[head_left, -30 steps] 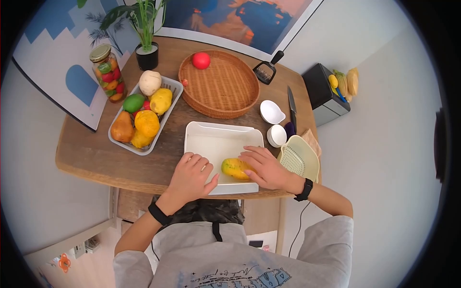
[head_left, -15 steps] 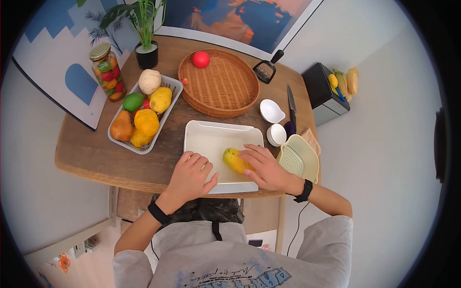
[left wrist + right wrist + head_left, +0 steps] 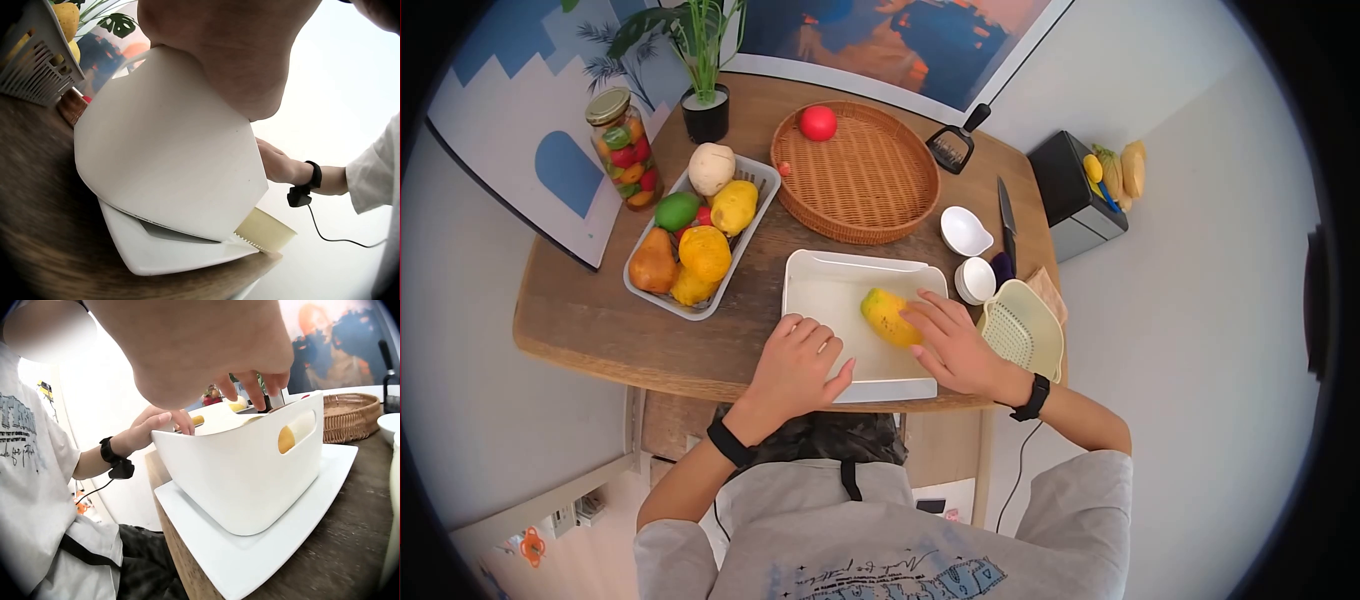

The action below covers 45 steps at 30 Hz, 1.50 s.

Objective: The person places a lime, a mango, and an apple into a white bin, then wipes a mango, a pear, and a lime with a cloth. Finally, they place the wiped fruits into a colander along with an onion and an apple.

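Inside a white bin (image 3: 825,290) lies a yellow papaya (image 3: 887,315) with a green end and dark specks. My right hand (image 3: 955,345) reaches over the bin's right rim and holds the papaya's right end, thumb on the near side, fingers on the far side. In the right wrist view, a yellow patch shows through the bin's handle slot, and the fingertips are hidden behind the wall. My left hand (image 3: 795,365) rests on the left rim, fingers loosely bent over it, thumb pointing inward. Under the bin is a white plate (image 3: 187,515).
Left of the bin, a grey basket (image 3: 740,245) holds several fruits. A round wicker tray (image 3: 860,185) with a red ball-shaped item (image 3: 818,123) stands behind. To the right are white bowls (image 3: 967,232), a knife (image 3: 1007,215) and a pale green colander (image 3: 1025,325).
The papaya has turned from nearly level to slanted and shifted toward the far side of the bin, its green end pointing up-left. My right hand moved slightly with it; the left stays put.
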Motion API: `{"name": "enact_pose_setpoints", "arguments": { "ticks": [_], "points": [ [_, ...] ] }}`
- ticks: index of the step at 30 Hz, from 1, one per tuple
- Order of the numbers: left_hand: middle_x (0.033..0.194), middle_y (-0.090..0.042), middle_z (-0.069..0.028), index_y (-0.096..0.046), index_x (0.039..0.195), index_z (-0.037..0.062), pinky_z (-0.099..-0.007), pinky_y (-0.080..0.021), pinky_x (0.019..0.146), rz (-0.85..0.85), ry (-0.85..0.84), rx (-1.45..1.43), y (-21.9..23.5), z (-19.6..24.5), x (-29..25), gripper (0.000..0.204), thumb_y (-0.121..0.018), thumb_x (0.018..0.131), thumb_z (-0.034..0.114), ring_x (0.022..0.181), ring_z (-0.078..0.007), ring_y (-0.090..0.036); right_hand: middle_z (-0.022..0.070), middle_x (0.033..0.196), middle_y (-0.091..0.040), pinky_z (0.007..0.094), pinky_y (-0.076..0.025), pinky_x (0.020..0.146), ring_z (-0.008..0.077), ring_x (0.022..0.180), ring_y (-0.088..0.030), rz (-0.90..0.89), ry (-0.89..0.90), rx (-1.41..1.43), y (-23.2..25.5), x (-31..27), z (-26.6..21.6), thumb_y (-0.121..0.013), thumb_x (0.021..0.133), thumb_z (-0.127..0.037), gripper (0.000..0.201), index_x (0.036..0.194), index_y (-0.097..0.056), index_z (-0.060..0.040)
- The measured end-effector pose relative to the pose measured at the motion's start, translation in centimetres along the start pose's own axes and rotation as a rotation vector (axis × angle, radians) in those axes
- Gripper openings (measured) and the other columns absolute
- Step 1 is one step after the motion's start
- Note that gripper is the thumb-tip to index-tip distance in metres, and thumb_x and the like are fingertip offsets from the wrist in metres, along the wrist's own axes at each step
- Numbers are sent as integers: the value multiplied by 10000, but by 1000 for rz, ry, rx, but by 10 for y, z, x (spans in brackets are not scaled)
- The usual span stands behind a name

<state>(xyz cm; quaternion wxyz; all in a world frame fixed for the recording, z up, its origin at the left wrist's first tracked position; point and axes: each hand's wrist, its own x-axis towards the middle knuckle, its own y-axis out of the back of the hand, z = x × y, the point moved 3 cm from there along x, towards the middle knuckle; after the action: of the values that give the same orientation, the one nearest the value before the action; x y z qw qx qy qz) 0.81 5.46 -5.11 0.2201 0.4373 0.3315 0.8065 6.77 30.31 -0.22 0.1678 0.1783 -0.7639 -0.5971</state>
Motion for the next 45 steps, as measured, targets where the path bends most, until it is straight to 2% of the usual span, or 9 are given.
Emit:
{"name": "enact_pose_setpoints", "arguments": {
  "ticks": [11, 17, 20, 23, 29, 32, 35, 38, 45],
  "points": [
    [885, -676, -94, -683, 852, 47, -419, -475, 900, -15, 2, -2, -1, -1, -1, 194, -739, 824, 231, 892, -278, -637, 219, 1450, -530, 548, -336, 1173, 437, 1441, -413, 13, -70, -52, -14, 0, 10, -565, 1044, -263, 483, 1445, -515, 1],
    [882, -674, -91, -683, 853, 49, -416, -473, 897, -24, 7, 13, -1, 1, 0, 190, -742, 821, 226, 891, -277, -636, 220, 1436, -539, 550, -326, 1180, 437, 1441, -412, 8, 12, 9, -7, 1, 1, -570, 1044, -269, 473, 1415, -534, 22],
    [881, -674, -90, -683, 853, 49, -415, -474, 893, -21, 6, 8, -1, 0, 0, 187, -742, 821, 223, 890, -277, -637, 221, 1446, -540, 550, -321, 1188, 433, 1448, -404, -9, 6, -21, -10, 0, 3, -588, 1034, -263, 481, 1405, -539, 39],
    [881, -676, -91, -684, 855, 48, -415, -475, 889, -19, 4, -1, -1, -1, 0, 185, -740, 821, 221, 885, -277, -638, 224, 1451, -547, 556, -315, 1196, 428, 1461, -393, -25, -67, -218, -21, -3, 12, -597, 1028, -270, 506, 1417, -534, 46],
    [879, -679, -94, -687, 855, 43, -415, -477, 882, -13, 2, -1, 0, 1, 0, 187, -739, 822, 220, 878, -278, -638, 224, 1458, -557, 572, -301, 1210, 418, 1481, -381, 18, 3, -25, -10, -2, 3, -564, 1045, -323, 509, 1395, -582, 46],
    [874, -679, -95, -687, 853, 41, -416, -478, 879, -20, 6, 3, 0, 1, 0, 188, -738, 821, 219, 878, -279, -637, 218, 1475, -549, 574, -297, 1216, 406, 1488, -380, -45, 63, -26, -10, -5, -6, -561, 1045, -321, 508, 1398, -581, 43],
    [871, -677, -96, -689, 851, 41, -416, -477, 880, -23, 5, 6, -1, 0, 0, 190, -737, 820, 222, 877, -280, -636, 214, 1491, -543, 573, -294, 1221, 392, 1501, -373, -110, -4, -108, -18, -10, 1, -561, 1041, -311, 525, 1432, -549, 41],
    [872, -676, -98, -690, 850, 42, -418, -476, 886, -19, 4, 6, -1, -1, -1, 193, -737, 819, 227, 876, -281, -635, 209, 1511, -531, 572, -293, 1222, 388, 1510, -364, -74, -45, -137, -19, -11, 4, -559, 1040, -309, 539, 1449, -534, 42],
    [877, -677, -102, -693, 855, 38, -427, -476, 899, -7, 2, 3, -1, 0, 0, 207, -735, 816, 236, 885, -287, -635, 208, 1546, -503, 570, -289, 1223, 388, 1526, -344, -55, 114, -33, -7, -3, -17, -597, 1018, -328, 602, 1488, -495, 34]
  ]
}}
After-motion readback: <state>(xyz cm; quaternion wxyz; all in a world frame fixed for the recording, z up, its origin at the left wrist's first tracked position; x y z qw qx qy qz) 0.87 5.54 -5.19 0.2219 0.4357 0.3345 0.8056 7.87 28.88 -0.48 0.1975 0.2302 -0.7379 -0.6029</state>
